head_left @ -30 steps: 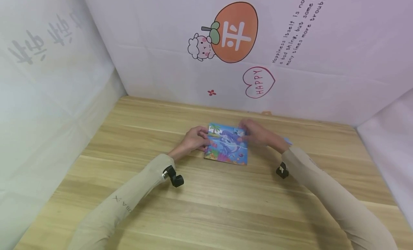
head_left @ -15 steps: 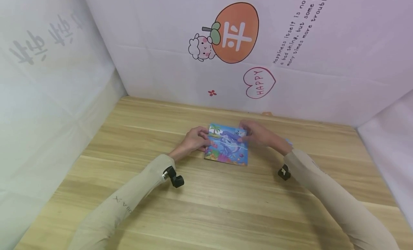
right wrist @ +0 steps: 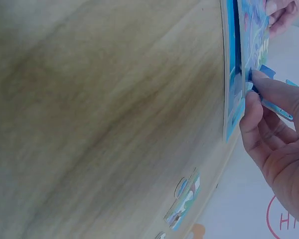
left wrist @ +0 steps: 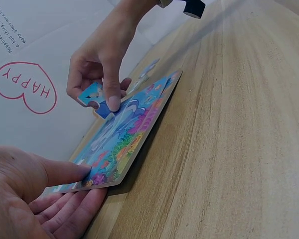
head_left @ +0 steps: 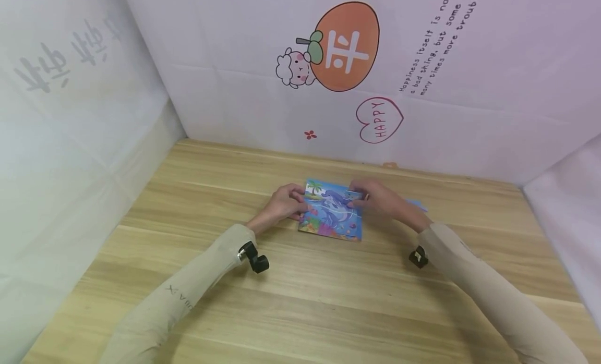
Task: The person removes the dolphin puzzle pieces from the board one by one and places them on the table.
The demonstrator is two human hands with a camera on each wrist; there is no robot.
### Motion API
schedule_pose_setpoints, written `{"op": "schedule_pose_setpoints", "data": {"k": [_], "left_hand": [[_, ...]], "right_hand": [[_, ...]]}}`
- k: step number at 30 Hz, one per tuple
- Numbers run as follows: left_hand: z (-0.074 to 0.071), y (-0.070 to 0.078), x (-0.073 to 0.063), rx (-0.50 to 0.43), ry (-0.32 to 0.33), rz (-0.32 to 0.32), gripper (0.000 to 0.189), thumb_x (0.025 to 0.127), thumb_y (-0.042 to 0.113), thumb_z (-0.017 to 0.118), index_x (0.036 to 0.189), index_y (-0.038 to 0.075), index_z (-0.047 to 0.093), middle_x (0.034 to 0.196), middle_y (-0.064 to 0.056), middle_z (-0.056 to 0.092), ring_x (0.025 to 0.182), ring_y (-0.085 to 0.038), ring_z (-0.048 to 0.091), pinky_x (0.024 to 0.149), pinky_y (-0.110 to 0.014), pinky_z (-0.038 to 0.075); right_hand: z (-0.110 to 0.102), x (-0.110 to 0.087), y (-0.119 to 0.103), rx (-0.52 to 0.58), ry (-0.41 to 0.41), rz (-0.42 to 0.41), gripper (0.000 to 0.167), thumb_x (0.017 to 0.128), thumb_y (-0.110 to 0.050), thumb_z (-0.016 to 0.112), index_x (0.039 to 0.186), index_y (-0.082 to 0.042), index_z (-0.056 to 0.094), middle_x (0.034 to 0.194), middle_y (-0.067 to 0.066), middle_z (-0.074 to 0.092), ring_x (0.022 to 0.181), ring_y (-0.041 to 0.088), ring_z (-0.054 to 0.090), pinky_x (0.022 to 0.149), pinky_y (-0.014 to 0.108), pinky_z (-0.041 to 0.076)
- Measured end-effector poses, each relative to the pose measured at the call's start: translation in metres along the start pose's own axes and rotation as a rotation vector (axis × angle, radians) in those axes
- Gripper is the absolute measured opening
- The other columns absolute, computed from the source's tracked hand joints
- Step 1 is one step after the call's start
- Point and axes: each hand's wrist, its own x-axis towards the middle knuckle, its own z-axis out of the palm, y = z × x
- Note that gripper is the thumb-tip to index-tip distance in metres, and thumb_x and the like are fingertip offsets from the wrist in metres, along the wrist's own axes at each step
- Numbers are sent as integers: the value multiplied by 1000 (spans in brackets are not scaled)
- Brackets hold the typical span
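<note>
A square jigsaw puzzle (head_left: pixel 334 214) with dolphins, a palm tree and coral lies near the back of the table. My left hand (head_left: pixel 284 202) holds its left edge, thumb on top and fingers under the board, as the left wrist view shows. My right hand (head_left: pixel 384 198) is at the upper right corner. Between its thumb and fingers it pinches a blue puzzle piece (left wrist: pixel 91 94), tilted up from the picture. In the right wrist view, part of the picture layer stands raised from the blue-edged board (right wrist: pixel 232 99) along that side.
Several loose puzzle pieces (right wrist: pixel 183 201) lie on the wooden table (head_left: pixel 300 301) beyond the right hand, partly hidden by the right wrist in the head view. A white printed sheet (head_left: pixel 235 103) rises behind the table, with white sheets at both sides.
My right hand has shifted slightly right and toward me at the puzzle's upper right corner. My left hand keeps its hold on the left edge, and the puzzle stays almost in place.
</note>
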Motion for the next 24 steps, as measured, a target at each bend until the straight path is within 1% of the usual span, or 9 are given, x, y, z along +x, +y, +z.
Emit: {"op": "schedule_pose_setpoints", "data": {"k": [5,8,12,14,15,17,19,21,24], "left_hand": [[0,2,-1,-3,1,-5,51,93,2,76,139,-3,55,109,-11,59,80,-17,67,67,-26,67],[1,2,-2,-2,-1,-3,52,92,3,77,139,-3,55,109,-11,59,81,-17,68,67,-26,67],[1,3,-2,5,-7,0,52,93,3,76,139,-3,54,108,-11,58,84,-18,68,68,-27,67],[1,4,-2,5,-8,-2,52,93,2,76,140,-3,54,109,-11,58,83,-18,68,68,-27,67],[2,4,-3,9,-8,-3,52,93,2,75,140,-4,54,109,-11,58,83,-18,68,68,-27,67],[2,5,-3,4,-8,-7,52,93,1,76,140,-4,54,109,-11,58,82,-17,67,68,-27,67],[2,5,-3,2,-6,-8,52,92,0,76,139,-4,54,109,-11,57,80,-17,67,68,-27,67],[2,5,-3,2,-5,-5,52,92,0,77,138,-5,54,108,-11,57,79,-17,67,67,-27,67],[2,6,-3,9,-3,-1,52,91,1,78,136,-5,54,107,-11,57,80,-17,67,67,-27,67]], "right_hand": [[2,-4,3,15,55,-12,11,91,-5,80,95,-7,70,92,5,72,90,22,67,81,40,61],[4,-7,6,72,90,36,10,94,-10,79,100,-8,72,96,6,72,87,21,66,78,36,60],[6,-12,10,272,113,188,23,97,-14,76,117,-4,71,101,13,74,82,22,70,72,34,66],[7,-14,11,375,127,238,29,98,-12,74,124,1,69,101,20,75,79,24,73,71,37,69],[8,-14,11,417,132,247,31,99,-10,73,126,4,67,101,24,74,78,25,73,72,38,69],[9,-15,10,455,146,253,32,100,-8,71,127,6,66,100,26,73,78,26,73,72,40,69],[10,-16,9,446,162,233,31,100,-7,70,127,8,66,99,27,73,78,27,72,71,40,69],[11,-16,7,402,181,198,30,100,-6,70,126,7,67,98,25,73,78,29,72,70,38,69],[13,-16,5,283,213,97,22,100,-4,70,119,5,71,96,21,74,74,29,72,65,34,68]]}}
